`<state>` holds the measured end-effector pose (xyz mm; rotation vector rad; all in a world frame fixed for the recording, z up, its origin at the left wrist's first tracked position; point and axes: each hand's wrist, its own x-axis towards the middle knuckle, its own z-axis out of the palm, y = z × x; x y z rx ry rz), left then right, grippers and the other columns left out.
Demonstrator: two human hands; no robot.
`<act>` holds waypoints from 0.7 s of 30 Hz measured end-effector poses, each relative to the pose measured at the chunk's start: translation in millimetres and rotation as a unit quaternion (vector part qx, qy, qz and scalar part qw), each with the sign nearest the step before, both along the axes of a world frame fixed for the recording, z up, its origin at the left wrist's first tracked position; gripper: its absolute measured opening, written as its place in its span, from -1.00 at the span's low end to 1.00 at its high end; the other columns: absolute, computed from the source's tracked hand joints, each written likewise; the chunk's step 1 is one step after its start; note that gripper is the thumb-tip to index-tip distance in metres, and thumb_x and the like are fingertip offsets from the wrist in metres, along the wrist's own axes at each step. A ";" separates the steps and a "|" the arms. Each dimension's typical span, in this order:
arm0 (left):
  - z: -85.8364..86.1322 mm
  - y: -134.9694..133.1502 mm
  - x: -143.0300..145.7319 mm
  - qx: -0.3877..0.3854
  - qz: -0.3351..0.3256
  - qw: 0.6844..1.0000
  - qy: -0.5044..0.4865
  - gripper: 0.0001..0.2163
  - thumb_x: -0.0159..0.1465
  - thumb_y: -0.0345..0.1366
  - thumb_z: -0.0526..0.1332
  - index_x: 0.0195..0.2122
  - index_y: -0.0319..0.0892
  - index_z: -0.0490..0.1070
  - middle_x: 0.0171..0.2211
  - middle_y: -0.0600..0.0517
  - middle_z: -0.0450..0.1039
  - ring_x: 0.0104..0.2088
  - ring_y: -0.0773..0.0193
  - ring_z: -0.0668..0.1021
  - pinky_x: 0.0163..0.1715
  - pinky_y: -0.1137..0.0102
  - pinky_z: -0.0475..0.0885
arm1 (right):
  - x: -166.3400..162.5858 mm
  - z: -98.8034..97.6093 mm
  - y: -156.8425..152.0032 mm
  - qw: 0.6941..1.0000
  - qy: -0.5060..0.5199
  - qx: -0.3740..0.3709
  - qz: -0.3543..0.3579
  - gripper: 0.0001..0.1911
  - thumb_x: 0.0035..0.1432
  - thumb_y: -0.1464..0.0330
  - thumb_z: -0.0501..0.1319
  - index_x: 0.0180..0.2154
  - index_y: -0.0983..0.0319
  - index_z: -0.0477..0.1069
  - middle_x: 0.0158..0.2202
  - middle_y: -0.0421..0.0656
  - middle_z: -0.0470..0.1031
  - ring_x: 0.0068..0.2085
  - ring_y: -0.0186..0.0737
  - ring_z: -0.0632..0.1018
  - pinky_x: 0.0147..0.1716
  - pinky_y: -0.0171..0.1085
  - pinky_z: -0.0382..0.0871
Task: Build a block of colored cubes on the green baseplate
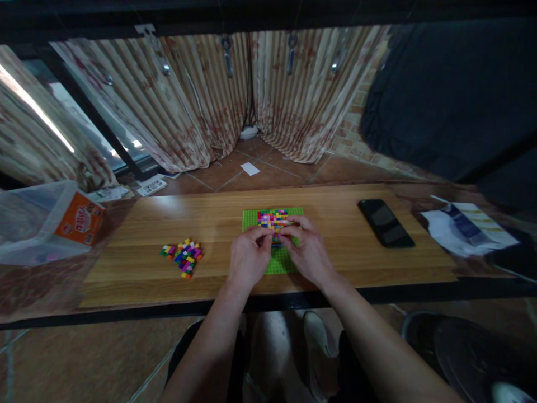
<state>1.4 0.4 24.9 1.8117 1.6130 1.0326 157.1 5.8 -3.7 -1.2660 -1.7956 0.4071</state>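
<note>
A green studded baseplate (280, 264) lies on the wooden table, partly covered by my hands. Rows of small colourful building bricks (272, 217) are fixed close together on its far middle part. My left hand (250, 254) comes in from the near left, thumb and index finger pinched at the near edge of these rows. Opposite it, my right hand (309, 249) is also pinched, its fingertips almost meeting the left ones. Whatever lies between the fingertips is too small and covered to make out. Left of my hands is a loose pile of small bricks (184, 256).
A black smartphone (386, 223) lies on the right of the wooden table (218, 224). Off its left end stands a clear plastic bin (37, 224) with an orange label. Packaging (465, 229) lies off the right end. Curtains (201, 101) hang behind.
</note>
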 end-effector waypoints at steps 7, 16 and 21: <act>-4.7 -4.3 6.0 0.045 -0.025 0.992 0.117 -0.80 0.25 -0.40 0.17 -0.23 -0.11 0.60 -0.28 -0.02 0.56 -0.25 0.21 0.56 -0.15 0.28 0.39 | -6.8 -0.6 2.0 0.998 0.047 -0.010 -0.041 -0.86 0.13 0.40 0.21 -0.33 0.14 0.56 -0.08 -0.08 0.44 -0.02 -0.07 0.49 0.04 -0.01 0.36; -5.0 -6.9 11.2 0.061 -0.034 0.984 0.162 -0.79 0.27 -0.40 0.15 -0.20 -0.11 0.58 -0.23 -0.03 0.55 -0.18 0.16 0.54 -0.12 0.23 0.35 | -4.7 -1.9 4.7 0.986 0.140 -0.061 -0.061 -0.83 0.08 0.35 0.22 -0.28 0.19 0.56 -0.10 -0.06 0.46 -0.07 -0.10 0.52 -0.05 -0.07 0.42; -7.5 -6.9 12.0 0.067 -0.035 0.984 0.162 -0.80 0.28 -0.39 0.14 -0.21 -0.12 0.56 -0.23 -0.04 0.55 -0.18 0.16 0.54 -0.12 0.22 0.36 | -4.9 -8.9 9.2 0.973 0.199 -0.094 -0.073 -0.83 0.04 0.30 0.26 -0.30 0.20 0.54 -0.18 -0.08 0.50 -0.11 -0.11 0.52 -0.12 -0.11 0.44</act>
